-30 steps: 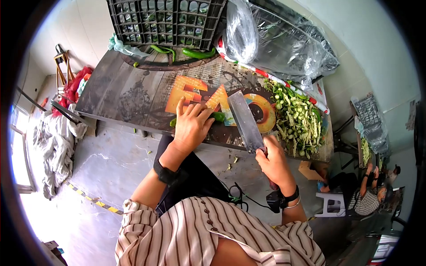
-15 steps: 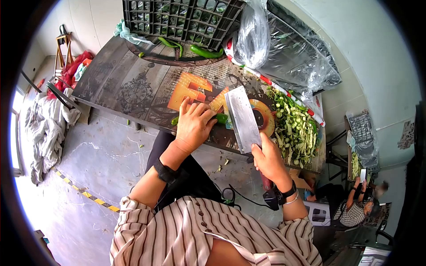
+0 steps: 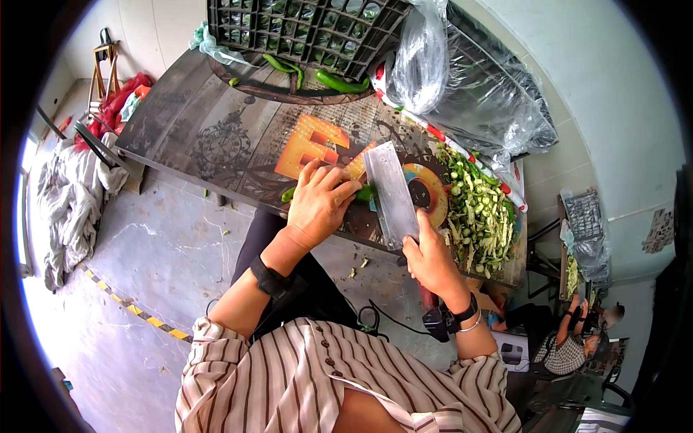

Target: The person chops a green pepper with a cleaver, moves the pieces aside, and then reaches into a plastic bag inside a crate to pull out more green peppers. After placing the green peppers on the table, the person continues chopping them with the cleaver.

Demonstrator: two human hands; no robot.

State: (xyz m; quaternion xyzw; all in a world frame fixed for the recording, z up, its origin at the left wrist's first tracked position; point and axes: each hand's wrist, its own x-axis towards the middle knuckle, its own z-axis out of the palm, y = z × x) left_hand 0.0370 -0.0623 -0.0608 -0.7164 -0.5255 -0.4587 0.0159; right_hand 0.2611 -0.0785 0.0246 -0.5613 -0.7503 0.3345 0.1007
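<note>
My left hand (image 3: 321,197) presses down on a green chili pepper (image 3: 365,193), its fingers curled over it near the table's front edge. One end of the pepper shows left of the hand, the other reaches to the blade. In my right hand (image 3: 432,258) is a cleaver (image 3: 390,191), gripped by its dark red handle with the wide blade standing just right of my left fingers. The lower edge of the blade and the cut itself are hidden. Sliced green peppers (image 3: 480,209) lie in a heap to the right of the cleaver.
A black crate (image 3: 303,32) of peppers stands at the back of the patterned table (image 3: 170,130). Several whole peppers (image 3: 341,82) lie before it. Clear plastic (image 3: 498,94) covers something at back right. Another person (image 3: 567,350) sits at far right. White cloth (image 3: 76,209) lies at left.
The view has shifted slightly. Both hands stay in nearly the same place, with the left still on the pepper and the cleaver still beside it.
</note>
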